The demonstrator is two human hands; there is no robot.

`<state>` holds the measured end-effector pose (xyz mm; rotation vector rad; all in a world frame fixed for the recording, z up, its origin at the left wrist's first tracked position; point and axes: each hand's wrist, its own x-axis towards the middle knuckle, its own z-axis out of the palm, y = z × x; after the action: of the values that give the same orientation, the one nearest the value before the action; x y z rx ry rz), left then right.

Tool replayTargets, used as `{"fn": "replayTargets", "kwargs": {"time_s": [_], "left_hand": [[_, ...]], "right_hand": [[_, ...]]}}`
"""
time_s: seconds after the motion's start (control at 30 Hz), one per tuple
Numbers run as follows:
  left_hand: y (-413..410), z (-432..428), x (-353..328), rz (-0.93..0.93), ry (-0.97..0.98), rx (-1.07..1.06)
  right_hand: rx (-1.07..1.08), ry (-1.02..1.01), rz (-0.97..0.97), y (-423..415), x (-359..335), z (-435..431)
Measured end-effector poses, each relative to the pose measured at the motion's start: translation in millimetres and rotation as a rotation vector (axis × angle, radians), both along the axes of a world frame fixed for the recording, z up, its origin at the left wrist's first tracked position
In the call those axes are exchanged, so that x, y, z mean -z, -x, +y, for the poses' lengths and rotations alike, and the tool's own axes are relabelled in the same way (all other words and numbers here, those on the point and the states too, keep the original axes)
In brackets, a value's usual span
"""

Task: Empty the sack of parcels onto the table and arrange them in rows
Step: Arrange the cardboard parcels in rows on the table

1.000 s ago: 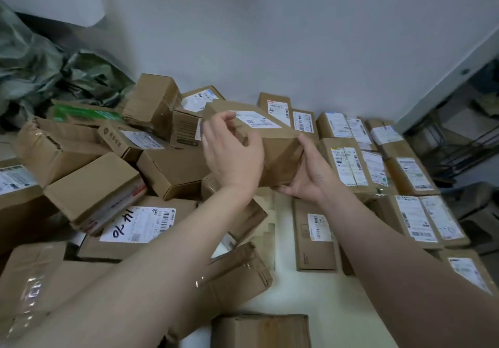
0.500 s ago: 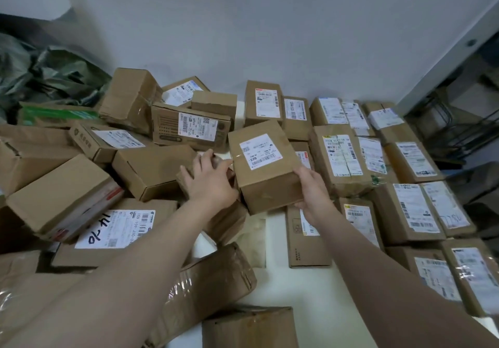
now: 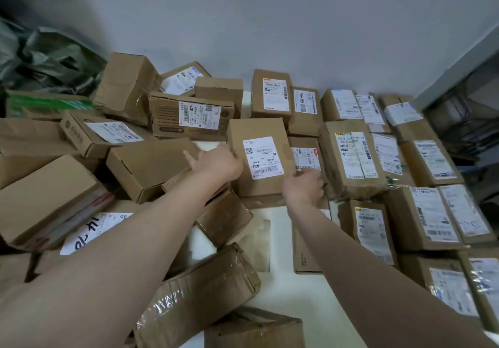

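We have the parcel marked 023 [image 3: 260, 155] in the middle of the bench [image 3: 286, 291], label up, between the loose heap [image 3: 151, 166] on the left and the rows [image 3: 353, 158] on the right; the left grip [image 3: 217, 162] is wide, laid against the parcel's left edge with one finger splayed; the right grip [image 3: 303, 187] is narrow, curled on its near right corner. To seat it well, we judge, we should slide it right until it meets the labelled parcel [image 3: 306, 155] beside it, square its far edge with that row, and keep the label uppermost; pressure from both sides should stop it twisting. The fingertips of both grips are hidden, so we cannot tell how firm the hold is; what the parcel rests on is hidden too; the green sack [image 3: 40, 55] at the far left is cut off, and we cannot see whether it is empty; the small print on the labels is unreadable.
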<state>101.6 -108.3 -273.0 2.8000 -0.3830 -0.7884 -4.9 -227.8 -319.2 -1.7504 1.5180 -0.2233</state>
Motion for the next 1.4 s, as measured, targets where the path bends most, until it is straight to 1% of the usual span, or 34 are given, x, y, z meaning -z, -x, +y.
{"fn": "replayTargets", "kwargs": {"time_s": [0.1, 0.17, 0.23, 0.27, 0.33, 0.4, 0.5, 0.6, 0.67, 0.73, 0.8, 0.87, 1.0, 1.07, 1.13, 1.17, 1.23, 1.3, 1.33, 1.4], "left_hand": [[1, -8, 4, -0.053, -0.046, 0.126], [-4, -10, 5, -0.103, -0.065, 0.153], [-16, -12, 7, -0.172, -0.056, 0.127], [-24, -14, 8, -0.214, -0.034, 0.110], [-42, -18, 10, -0.282, 0.033, 0.074], [-60, -22, 13, -0.311, 0.102, 0.040], [-88, -25, 19, -0.342, 0.158, 0.011], [-124, -19, 19, -0.386, 0.137, 0.021], [-147, -9, 22, -0.318, 0.067, 0.068], [-159, 6, 27, -0.255, 0.038, 0.100], [-160, 21, 31, -0.276, 0.053, 0.116], [-155, 30, 31, -0.308, 0.054, 0.131], [-143, 32, 26, -0.387, -0.105, 0.193], [-142, 32, 20, -0.384, -0.194, 0.187], [-144, 38, 17, -0.350, -0.314, 0.213], [-145, 42, 15, -0.322, -0.382, 0.225], [-146, 46, 12, -0.241, -0.452, 0.212], [-146, 43, 7, -0.172, -0.463, 0.196], [-145, 40, 4, -0.168, -0.455, 0.182], [-143, 34, 0, -0.219, -0.371, 0.128]], "right_hand": [[-0.247, 0.136, 0.186, -8, -5, 1], [-0.280, 0.217, 0.324, -14, -7, 2], [-0.291, 0.364, 0.382, -23, -9, 3], [-0.317, 0.442, 0.351, -31, -10, 3], [-0.421, 0.508, 0.218, -52, -12, 2], [-0.527, 0.502, 0.106, -80, -14, 1], [-0.651, 0.478, -0.001, -126, -14, 2], [-0.684, 0.483, -0.083, -172, -18, -3], [-0.752, 0.481, -0.059, -199, -23, -12], [-0.875, 0.400, 0.040, -217, -25, -20], [-0.960, 0.332, 0.122, -222, -26, -25], [-0.971, 0.357, 0.116, -218, -24, -27], [-0.948, 0.432, 0.066, -204, -20, -22], [-0.880, 0.408, 0.003, -198, -21, -22], [-0.787, 0.335, -0.094, -190, -24, -25], [-0.781, 0.337, -0.144, -185, -26, -27], [-0.869, 0.469, -0.199, -172, -31, -29], [-0.992, 0.675, -0.185, -160, -31, -29], [-1.029, 0.771, -0.165, -157, -30, -29], [-1.040, 0.900, -0.139, -156, -29, -27]]}}
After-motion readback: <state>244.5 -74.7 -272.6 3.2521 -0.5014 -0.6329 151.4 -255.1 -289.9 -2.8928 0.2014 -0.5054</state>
